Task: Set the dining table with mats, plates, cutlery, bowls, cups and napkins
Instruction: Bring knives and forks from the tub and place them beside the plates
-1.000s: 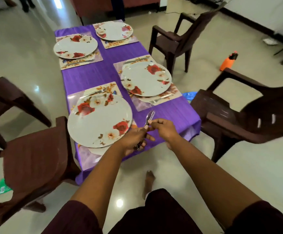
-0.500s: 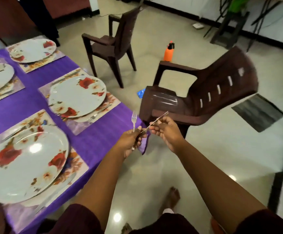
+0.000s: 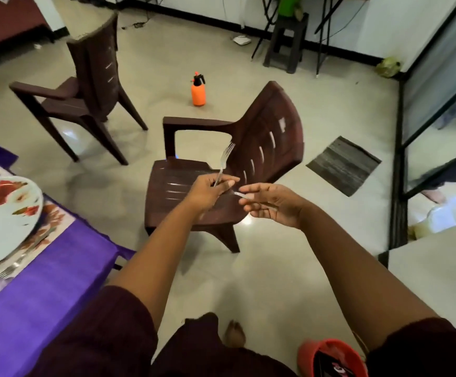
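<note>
Nowhere among these things can any brand, label or writing be read. Held above the seat of a brown plastic chair (image 3: 248,164), the left hand (image 3: 210,190) is closed around the handle of a fork (image 3: 224,163), whose tines point up and away. Close beside it, the right hand (image 3: 271,204) pinches a second thin piece of cutlery (image 3: 241,195) between thumb and fingers, the other fingers loosely spread; motion blur keeps me from telling whether that piece is a knife, a spoon or another fork.

At the left edge lies the corner of the table under its purple cloth (image 3: 52,273), with a flowered plate (image 3: 1,219) on a printed mat (image 3: 55,219) and cutlery at the plate's near rim. A second brown chair (image 3: 85,88) stands farther back, an orange spray bottle (image 3: 198,89) on the floor between the two chairs.

Compared with half a second ago, the view has swung right: the table, then filling the left with three set places in sight, has slid almost out of frame. The hands have parted a little, and the fork's tines show against the chair back, not over the table's corner.
</note>
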Demonstrator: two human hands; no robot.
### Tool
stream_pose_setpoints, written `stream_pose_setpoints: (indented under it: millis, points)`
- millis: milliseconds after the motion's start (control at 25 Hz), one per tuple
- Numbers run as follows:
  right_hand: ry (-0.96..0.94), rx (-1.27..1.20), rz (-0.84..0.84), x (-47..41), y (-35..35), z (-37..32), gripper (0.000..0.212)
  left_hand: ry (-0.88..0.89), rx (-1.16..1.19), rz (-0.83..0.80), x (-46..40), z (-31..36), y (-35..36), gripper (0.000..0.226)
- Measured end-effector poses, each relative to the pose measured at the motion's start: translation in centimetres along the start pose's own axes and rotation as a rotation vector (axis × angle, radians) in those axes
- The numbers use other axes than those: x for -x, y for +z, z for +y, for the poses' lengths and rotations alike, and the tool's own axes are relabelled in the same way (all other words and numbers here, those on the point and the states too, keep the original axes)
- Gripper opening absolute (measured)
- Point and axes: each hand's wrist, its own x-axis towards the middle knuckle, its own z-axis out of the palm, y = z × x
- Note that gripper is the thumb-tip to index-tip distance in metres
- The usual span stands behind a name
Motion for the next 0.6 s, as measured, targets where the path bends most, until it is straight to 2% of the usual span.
stream_pose_setpoints:
  millis: [120,280,480,600]
  points:
    - [-0.041,0.034,0.122,0.2,-3.8,-0.7,0.028,-0.02,0.04,-0.022,-2.5,2.3,4.7,0.037]
    - [-0.1,-0.093,0.303,0.4,-8.8,-0.5,0.022,-0.103,0.042,-0.094,-6.9,3.7,11.3,0.051]
    - [-0.104,-0.105,0.576,-1.7,-16.1,-1.2,0.022,-0.147,0.119,-0.17,-13.8,4.7,19.1,0.035]
    - [-0.092,-0.175,0.642,-4.5,-21.4,-3.4,0.017,-0.158,0.111,-0.202,-19.0,5.5,23.3,0.027]
